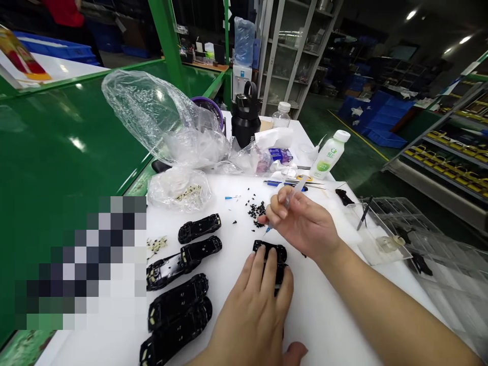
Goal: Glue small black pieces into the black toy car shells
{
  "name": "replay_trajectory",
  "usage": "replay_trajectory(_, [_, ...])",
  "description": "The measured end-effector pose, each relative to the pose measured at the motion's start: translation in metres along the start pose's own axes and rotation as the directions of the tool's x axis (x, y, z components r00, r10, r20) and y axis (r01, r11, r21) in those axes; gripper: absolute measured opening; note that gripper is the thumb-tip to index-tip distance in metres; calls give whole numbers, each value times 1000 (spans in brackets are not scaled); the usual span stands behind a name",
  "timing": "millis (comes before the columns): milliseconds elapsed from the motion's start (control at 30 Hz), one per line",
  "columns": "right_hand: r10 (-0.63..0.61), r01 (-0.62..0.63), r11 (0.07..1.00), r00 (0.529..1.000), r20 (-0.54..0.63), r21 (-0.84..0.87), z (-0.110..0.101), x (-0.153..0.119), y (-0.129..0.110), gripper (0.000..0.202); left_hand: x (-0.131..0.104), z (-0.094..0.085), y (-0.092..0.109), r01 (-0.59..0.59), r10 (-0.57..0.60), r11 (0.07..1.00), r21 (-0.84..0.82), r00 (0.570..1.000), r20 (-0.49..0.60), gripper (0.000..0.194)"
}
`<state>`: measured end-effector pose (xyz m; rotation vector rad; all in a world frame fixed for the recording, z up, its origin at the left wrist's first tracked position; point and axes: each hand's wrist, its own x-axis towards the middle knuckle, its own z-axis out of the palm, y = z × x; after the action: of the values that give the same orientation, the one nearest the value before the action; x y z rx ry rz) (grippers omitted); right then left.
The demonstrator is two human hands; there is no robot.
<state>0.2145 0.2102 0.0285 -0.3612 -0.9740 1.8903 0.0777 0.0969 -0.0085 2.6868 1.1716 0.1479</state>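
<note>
Black toy car body (282,253), lying on the white tabletop (233,254) beneath the fingers of the left hand (255,305). The hand is spread flat, fingers extended, thumb well apart; a further dark part shows between the fingers, and whether it is a second body cannot be told. The shell looks to be light, stiff plastic, its glossy finish probably slippery and easily scratched; the long sides offer the surest hold. The right hand (307,221) is closed around one slim syringe (300,186), its blue tip pointing down near the body. Just beyond lies one scatter of tiny black pieces (257,211), too many to count. To the left are five similar car bodies (178,301), some touching. Farther out stand three bottles: one black flask (246,122), one clear bottle (281,116) and one white bottle (329,156).
</note>
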Motion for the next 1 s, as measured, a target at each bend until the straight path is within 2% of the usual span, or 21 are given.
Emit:
replay_trajectory(67, [25, -25, 1000, 1000, 6, -6, 2, -2, 3, 24, 2, 2, 2, -5, 6, 1000, 31, 1000, -20, 82])
replay_trajectory(200, [55, -55, 998, 998, 32, 13, 5, -1, 14, 65, 0, 9, 7, -2, 13, 995, 97, 994, -111, 78])
replay_trajectory(267, [65, -66, 998, 998, 24, 26, 5, 0, 19, 73, -2, 11, 8, 2, 16, 993, 117, 988, -153, 77])
replay_trajectory(367, [75, -74, 997, 997, -9, 28, 5, -2, 23, 76, -2, 11, 8, -4, 26, 992, 129, 985, -170, 75])
replay_trajectory(700, [81, -83, 996, 994, -76, -20, 10, -5, 27, 75, 0, 6, 9, -7, 14, 997, 78, 996, -86, 78])
replay_trajectory(833, [84, -84, 996, 995, -52, 3, 7, -4, 31, 74, -1, 6, 10, 6, -3, 999, 52, 999, -50, 79])
replay_trajectory(1000, [96, -96, 995, 995, -18, 29, 5, -5, 34, 72, 0, 9, 10, 4, 0, 999, 50, 998, -63, 81])
